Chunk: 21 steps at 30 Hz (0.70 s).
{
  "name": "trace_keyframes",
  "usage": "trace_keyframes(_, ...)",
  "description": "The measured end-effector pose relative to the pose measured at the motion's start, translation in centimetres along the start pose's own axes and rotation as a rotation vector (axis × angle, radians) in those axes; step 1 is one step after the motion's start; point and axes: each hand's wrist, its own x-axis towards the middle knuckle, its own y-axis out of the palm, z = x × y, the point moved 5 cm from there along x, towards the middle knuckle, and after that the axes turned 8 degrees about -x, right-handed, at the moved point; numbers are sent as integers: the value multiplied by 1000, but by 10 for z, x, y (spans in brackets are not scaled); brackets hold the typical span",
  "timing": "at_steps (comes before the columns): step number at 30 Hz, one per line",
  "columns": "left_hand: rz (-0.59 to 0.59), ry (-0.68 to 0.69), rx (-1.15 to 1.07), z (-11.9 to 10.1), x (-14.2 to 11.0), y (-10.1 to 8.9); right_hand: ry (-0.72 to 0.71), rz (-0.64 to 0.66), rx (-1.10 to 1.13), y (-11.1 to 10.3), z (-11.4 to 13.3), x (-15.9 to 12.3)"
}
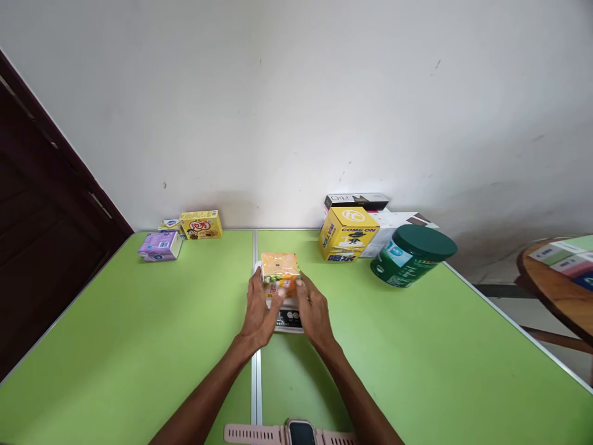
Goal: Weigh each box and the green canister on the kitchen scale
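Note:
An orange box [279, 267] sits on a small white scale [288, 319] at the middle of the green table [139, 346]. My left hand [259, 312] grips the box's left near side, fingers curled against it. On the right near side, my right hand [314, 312] presses with its fingers closed on the box. The scale's dark display panel shows between my two hands.
A yellow box [347, 233], a green-lidded can [410, 255] and flat white and black boxes [370, 207] stand at the back right. A purple box [160, 245] and a yellow snack box [201, 224] lie back left. A pink-strapped watch [296, 432] lies at the near edge. A round wooden table [556, 278] stands to the right.

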Motion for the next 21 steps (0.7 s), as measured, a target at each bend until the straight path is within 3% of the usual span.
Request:
trace_keyframes(4, -122, -54, -124, 27, 23, -33, 174, -97, 63, -16, -44, 8)
trace_keyframes(8, -233, -51, -236, 58, 38, -50, 257, -124, 136, -9, -74, 9)
trace_keyframes(12, -258, -32, -267, 72, 38, -52, 271, -182, 193, -3, -83, 8)
trace_keyframes(21, -249, -30, -240, 76, 39, -53, 243, -170, 162, -6, -84, 8)
